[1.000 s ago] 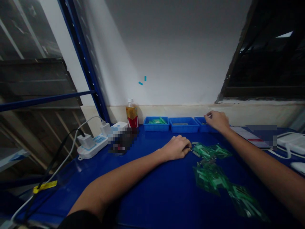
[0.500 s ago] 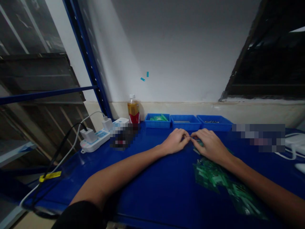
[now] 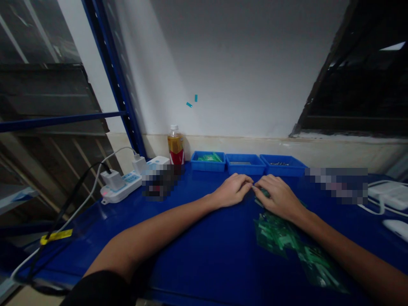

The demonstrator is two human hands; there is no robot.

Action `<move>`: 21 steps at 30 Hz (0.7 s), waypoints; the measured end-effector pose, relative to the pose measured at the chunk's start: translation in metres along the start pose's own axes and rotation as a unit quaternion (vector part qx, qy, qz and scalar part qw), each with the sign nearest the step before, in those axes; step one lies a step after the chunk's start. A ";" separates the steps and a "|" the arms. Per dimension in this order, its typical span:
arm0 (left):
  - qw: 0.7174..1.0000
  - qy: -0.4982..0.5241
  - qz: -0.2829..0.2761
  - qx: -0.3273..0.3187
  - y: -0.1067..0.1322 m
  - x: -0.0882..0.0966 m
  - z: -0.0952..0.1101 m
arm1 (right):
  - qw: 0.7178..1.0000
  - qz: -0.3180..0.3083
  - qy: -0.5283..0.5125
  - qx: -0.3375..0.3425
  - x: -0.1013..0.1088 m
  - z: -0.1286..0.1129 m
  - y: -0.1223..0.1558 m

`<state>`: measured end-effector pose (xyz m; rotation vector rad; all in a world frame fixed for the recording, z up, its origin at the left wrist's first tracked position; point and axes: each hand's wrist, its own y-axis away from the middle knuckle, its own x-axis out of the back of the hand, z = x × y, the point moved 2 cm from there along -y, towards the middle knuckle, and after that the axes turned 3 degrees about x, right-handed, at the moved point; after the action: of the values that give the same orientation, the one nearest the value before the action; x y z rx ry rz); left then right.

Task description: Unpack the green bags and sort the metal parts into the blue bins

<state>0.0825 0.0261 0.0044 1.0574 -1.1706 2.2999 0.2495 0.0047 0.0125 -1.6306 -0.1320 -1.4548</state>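
Head view: left hand [image 3: 233, 190], right hand [image 3: 278, 195], fingertips together; cannot tell if clamping anything. Green packets [image 3: 276, 234] five o'clock, partly blocked by right hand; blue bins [image 3: 245, 170] twelve, drink bottle [image 3: 176, 146] ten.

The table [image 3: 204, 250] has a blue top. Along its rear edge, from left to right, stand the upright bottle [image 3: 176, 148], the left tray [image 3: 208, 167], the middle tray [image 3: 245, 171] and the right tray [image 3: 284, 172]. The trays are blue and form a close row. The power strip [image 3: 130, 179] lies on the left side, oblique to the rear edge; a dark item [image 3: 162, 182], pixelated, lies just beside it. Green packets [image 3: 280, 238] lie flat, overlapping, right of centre. On the far right lie a pixelated item [image 3: 342, 185], a white device [image 3: 390, 193] and a rounded white item [image 3: 398, 228].
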 end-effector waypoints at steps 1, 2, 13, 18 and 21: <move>1.000 0.000 -0.002 -0.006 0.001 0.000 0.001 | 1.000 0.000 -0.006 -0.004 -0.001 0.001 0.000; 1.000 0.000 -0.005 -0.013 0.002 0.000 0.002 | 1.000 -0.001 -0.013 -0.007 -0.001 0.001 0.001; 0.999 -0.053 0.008 0.005 0.001 0.000 0.001 | 0.997 0.066 -0.036 -0.036 -0.002 0.002 0.001; 0.999 -0.054 -0.007 0.003 0.001 -0.001 0.001 | 0.998 0.052 -0.002 0.016 0.003 -0.003 -0.002; 0.998 -0.049 -0.028 -0.008 0.001 -0.003 0.001 | 0.999 0.026 0.032 -0.017 0.006 0.012 -0.007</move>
<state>0.0847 0.0247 0.0022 1.1942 -1.1776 2.2152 0.2558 0.0140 0.0227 -1.6025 -0.0290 -1.4753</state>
